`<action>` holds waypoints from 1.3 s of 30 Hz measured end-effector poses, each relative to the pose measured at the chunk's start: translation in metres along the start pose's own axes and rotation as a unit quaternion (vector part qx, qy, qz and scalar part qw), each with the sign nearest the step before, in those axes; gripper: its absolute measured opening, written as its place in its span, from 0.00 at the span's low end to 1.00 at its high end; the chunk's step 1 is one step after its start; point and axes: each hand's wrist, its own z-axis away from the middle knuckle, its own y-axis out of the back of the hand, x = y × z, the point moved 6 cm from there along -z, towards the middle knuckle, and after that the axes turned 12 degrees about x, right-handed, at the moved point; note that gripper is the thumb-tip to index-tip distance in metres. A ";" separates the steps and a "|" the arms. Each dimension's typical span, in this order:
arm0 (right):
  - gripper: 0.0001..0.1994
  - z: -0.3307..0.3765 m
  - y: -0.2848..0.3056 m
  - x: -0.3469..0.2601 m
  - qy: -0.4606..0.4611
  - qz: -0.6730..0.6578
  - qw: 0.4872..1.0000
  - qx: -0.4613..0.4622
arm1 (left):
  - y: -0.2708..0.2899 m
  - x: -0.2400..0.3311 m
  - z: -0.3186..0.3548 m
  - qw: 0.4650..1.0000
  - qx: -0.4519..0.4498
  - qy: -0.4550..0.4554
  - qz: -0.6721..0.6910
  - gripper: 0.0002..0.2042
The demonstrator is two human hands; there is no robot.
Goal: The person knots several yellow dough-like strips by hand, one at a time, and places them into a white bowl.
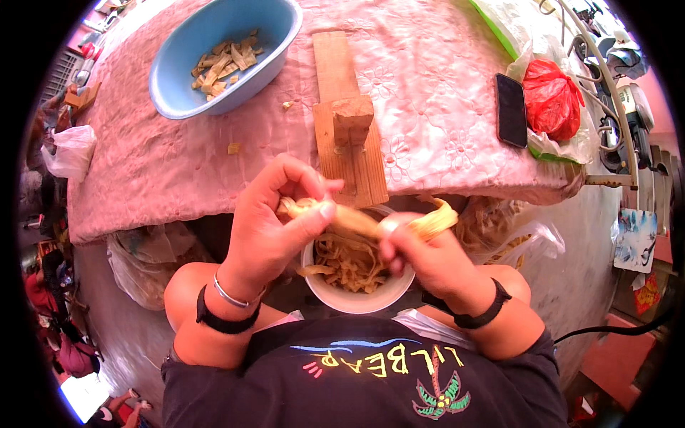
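Above a white bowl (360,302), my hands hold a pale-yellow, folded, fibrous strip (357,223) stretched between them. My left hand (278,214) is closed on one end, thumb pressed against the fingers. Wrapped around the other part is my right hand (421,250), slightly smeared by motion, with a frayed end sticking out past its thumb side. Many similar yellow strips (349,264) lie loosely in the bowl, which sits between my knees. Just beyond my hands, a wooden stand (332,135) with an upright block rests on the bed's edge.
A blue basin (171,93) with short cut pieces stands far left on the pink quilted cover (428,85). At right lie a black phone (511,110) and a red plastic bag (551,100). Bags of strips (492,228) sit under the edge, with another plastic bag (153,260) at left.
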 end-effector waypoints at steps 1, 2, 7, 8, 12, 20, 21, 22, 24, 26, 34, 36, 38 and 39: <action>0.15 0.002 -0.007 0.008 -0.033 0.024 0.999 -0.018 | -0.006 0.002 -0.001 0.999 0.001 -0.019 0.045 0.11; 0.15 0.005 -0.012 0.018 -0.084 0.098 0.983 -0.131 | -0.014 0.002 0.005 0.998 -0.014 0.035 0.051 0.12; 0.23 -0.001 0.006 -0.013 0.107 0.386 0.905 -0.145 | -0.031 -0.010 0.020 0.973 -0.067 0.210 0.070 0.29; 0.25 -0.005 0.013 -0.020 0.044 0.390 0.911 -0.129 | -0.031 -0.011 0.022 0.971 -0.068 0.218 0.070 0.29; 0.22 -0.006 0.013 -0.034 0.084 0.169 0.979 -0.078 | -0.036 -0.018 0.028 0.980 -0.135 0.147 -0.002 0.29; 0.07 -0.039 0.017 -0.037 0.177 0.119 0.975 0.058 | -0.012 -0.012 0.001 0.970 0.017 -0.004 -0.244 0.06; 0.07 -0.046 0.020 -0.037 0.208 0.140 0.965 0.076 | -0.006 -0.018 -0.002 0.970 0.028 0.002 -0.241 0.06; 0.07 -0.055 0.024 -0.036 0.223 0.147 0.959 0.091 | 0.000 -0.022 -0.007 0.969 0.041 0.001 -0.244 0.06; 0.08 -0.069 0.031 -0.036 0.250 0.162 0.946 0.127 | 0.008 -0.030 -0.016 0.967 0.062 0.002 -0.247 0.06; 0.08 -0.070 0.027 -0.046 0.312 0.255 0.899 0.169 | 0.005 -0.029 -0.024 0.960 0.061 -0.037 -0.269 0.06; 0.12 -0.061 0.040 -0.054 0.268 0.358 0.880 0.157 | 0.014 -0.041 -0.024 0.933 0.089 -0.060 -0.344 0.05; 0.14 -0.038 0.028 -0.068 0.327 0.393 0.859 0.032 | 0.010 -0.029 -0.016 0.977 0.069 -0.007 -0.202 0.07; 0.20 -0.023 0.020 -0.061 0.353 0.421 0.835 -0.004 | -0.004 -0.019 -0.006 0.996 0.030 0.025 -0.076 0.13; 0.22 -0.016 0.010 -0.060 0.371 0.419 0.829 0.002 | -0.014 -0.016 0.000 0.998 0.010 0.039 -0.039 0.14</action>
